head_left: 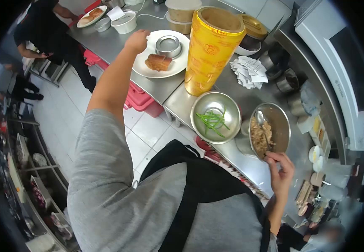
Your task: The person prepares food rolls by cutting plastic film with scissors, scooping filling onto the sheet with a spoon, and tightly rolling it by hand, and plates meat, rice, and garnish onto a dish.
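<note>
My left hand [138,41] is closed at the left rim of a white plate [177,72], its fingertips partly hidden. On the plate lie a metal ring mould [168,46] and a browned piece of food [158,62]. My right hand [281,170] pinches the end of a spoon [260,116] at the near rim of a steel pot [283,126]. The spoon lies across a light brown shredded filling [258,136] in the pot. Left of the pot, a steel bowl [233,122] holds green strips [212,122].
A tall yellow roll [209,50] stands behind the bowl, with crumpled papers [249,71] to its right. White tubs [124,23] and another plate [82,24] are at the back left. A person in black [43,29] stands beyond the counter. Red bins [142,98] are below.
</note>
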`<state>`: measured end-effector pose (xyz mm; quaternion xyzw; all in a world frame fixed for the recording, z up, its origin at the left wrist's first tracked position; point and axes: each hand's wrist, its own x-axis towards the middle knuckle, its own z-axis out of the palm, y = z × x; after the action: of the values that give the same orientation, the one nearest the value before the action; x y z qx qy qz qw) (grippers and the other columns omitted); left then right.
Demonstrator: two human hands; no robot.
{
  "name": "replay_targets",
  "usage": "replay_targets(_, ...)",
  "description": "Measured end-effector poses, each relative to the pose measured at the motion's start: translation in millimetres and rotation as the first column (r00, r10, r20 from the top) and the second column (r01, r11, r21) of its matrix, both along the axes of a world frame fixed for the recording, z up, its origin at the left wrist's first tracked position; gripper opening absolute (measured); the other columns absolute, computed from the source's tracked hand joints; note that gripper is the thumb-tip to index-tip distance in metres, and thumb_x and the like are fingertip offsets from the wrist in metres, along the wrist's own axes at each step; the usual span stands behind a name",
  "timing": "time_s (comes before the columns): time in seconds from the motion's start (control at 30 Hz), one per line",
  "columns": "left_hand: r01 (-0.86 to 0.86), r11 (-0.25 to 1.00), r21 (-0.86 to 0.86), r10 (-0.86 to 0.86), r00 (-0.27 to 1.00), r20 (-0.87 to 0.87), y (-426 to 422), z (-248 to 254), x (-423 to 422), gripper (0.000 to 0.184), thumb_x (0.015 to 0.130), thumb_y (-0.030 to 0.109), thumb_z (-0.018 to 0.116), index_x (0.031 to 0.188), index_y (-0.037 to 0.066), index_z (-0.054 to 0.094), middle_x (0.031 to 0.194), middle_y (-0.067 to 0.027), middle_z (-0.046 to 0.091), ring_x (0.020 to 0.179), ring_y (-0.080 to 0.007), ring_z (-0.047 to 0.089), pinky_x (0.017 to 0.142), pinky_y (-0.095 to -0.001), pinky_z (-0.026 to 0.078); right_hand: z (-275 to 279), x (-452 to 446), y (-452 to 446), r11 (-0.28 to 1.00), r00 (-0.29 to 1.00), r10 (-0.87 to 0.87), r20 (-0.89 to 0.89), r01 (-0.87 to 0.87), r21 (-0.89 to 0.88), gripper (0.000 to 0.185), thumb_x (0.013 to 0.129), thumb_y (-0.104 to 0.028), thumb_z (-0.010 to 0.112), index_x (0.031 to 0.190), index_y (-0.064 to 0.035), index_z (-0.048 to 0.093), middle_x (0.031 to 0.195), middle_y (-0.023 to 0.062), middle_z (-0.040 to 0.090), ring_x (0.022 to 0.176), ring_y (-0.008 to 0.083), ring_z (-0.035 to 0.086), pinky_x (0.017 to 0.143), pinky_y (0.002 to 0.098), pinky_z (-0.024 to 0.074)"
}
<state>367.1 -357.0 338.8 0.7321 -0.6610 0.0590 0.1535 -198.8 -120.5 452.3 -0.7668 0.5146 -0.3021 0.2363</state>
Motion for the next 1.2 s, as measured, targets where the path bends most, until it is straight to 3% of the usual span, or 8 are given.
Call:
replay_targets(0.23,0.074,0.968,0.238,-0.081,0.997,0.018,-57,-8,54,0.032,0.085,0.022,0.059,0.116,0.013,0.061,0.116,-0.0156,0.062,0.109,-0.0329,0.057,0.093,-0.0416,0.047,-49,117,-12,0.817,0.903,0.210,0.374,-0.372,0.440,0.018,0.087,-0.009,0.064,0.105,-0.0049,0.068,0.088,0.0066,0.067,0.074,0.0122,0.061,0.065,0.0241,0.0478)
replay_targets(0.33,0.209,0.927,0.310,-0.193,0.978,-0.080,-79,-21,77,0.032,0.082,0.025,0.064,0.112,0.013,0.063,0.106,-0.0160,0.066,0.100,-0.0336,0.061,0.087,-0.0425,0.049,-77,190,-39,0.519,0.860,-0.007,0.510,-0.433,0.737,0.024,0.092,-0.017,0.061,0.112,-0.0052,0.065,0.094,0.0060,0.068,0.078,0.0117,0.062,0.069,0.0233,0.0486)
replay_targets(0.47,0.215,0.932,0.290,-0.162,0.967,-0.196,-76,-34,98,0.028,0.082,0.021,0.063,0.106,0.007,0.062,0.086,-0.0143,0.068,0.084,-0.0320,0.066,0.076,-0.0395,0.052,-138,292,-75,0.297,0.719,-0.192,0.668,-0.606,0.738,0.039,0.094,-0.018,0.057,0.129,-0.0018,0.050,0.107,0.0134,0.065,0.087,0.0172,0.063,0.073,0.0286,0.0514)
replay_targets(0.6,0.161,0.944,0.287,-0.077,0.956,-0.282,-29,-59,125,0.021,0.085,0.017,0.060,0.098,0.000,0.056,0.077,-0.0159,0.066,0.062,-0.0275,0.066,0.058,-0.0376,0.053,-139,374,-93,0.351,0.444,-0.601,0.664,-0.600,0.719,0.048,0.094,-0.015,0.055,0.136,-0.0036,0.036,0.110,0.0162,0.061,0.089,0.0244,0.064,0.074,0.0351,0.0538)
replay_targets(0.7,0.128,0.931,0.340,0.199,0.605,-0.771,41,-56,119,0.020,0.087,0.018,0.058,0.094,-0.001,0.053,0.070,-0.0126,0.063,0.053,-0.0200,0.062,0.047,-0.0325,0.051,-150,396,-115,0.466,0.350,-0.676,0.649,-0.479,0.744,0.051,0.093,-0.016,0.057,0.136,-0.0045,0.031,0.110,0.0155,0.059,0.085,0.0259,0.063,0.073,0.0377,0.0543)
replay_targets(0.83,0.373,0.803,0.466,0.331,0.370,-0.868,102,-34,122,0.025,0.090,0.027,0.061,0.088,0.004,0.053,0.065,-0.0078,0.060,0.051,-0.0144,0.058,0.045,-0.0257,0.046,-154,365,-133,0.654,0.154,-0.714,0.683,-0.202,0.729,0.048,0.089,-0.015,0.060,0.130,-0.0063,0.037,0.107,0.0108,0.057,0.079,0.0229,0.062,0.067,0.0373,0.0533)
replay_targets(0.93,0.281,0.894,0.350,0.300,0.205,-0.931,87,-42,149,0.028,0.091,0.029,0.062,0.090,0.002,0.053,0.073,-0.0079,0.059,0.056,-0.0127,0.058,0.048,-0.0248,0.046,-146,368,-119,0.600,0.212,-0.785,0.582,0.028,0.800,0.043,0.087,-0.013,0.060,0.126,-0.0076,0.041,0.104,0.0086,0.056,0.079,0.0215,0.061,0.065,0.0360,0.0518)
replay_targets(1.2,0.290,0.902,0.320,0.285,0.155,-0.946,105,-41,119,0.019,0.091,0.014,0.060,0.102,0.004,0.049,0.082,-0.0081,0.063,0.063,-0.0143,0.060,0.056,-0.0278,0.050,-142,405,-101,0.515,0.354,-0.715,0.603,-0.316,0.797,0.031,0.090,-0.016,0.060,0.117,-0.0097,0.047,0.095,0.0060,0.060,0.078,0.0172,0.061,0.067,0.0326,0.0507)
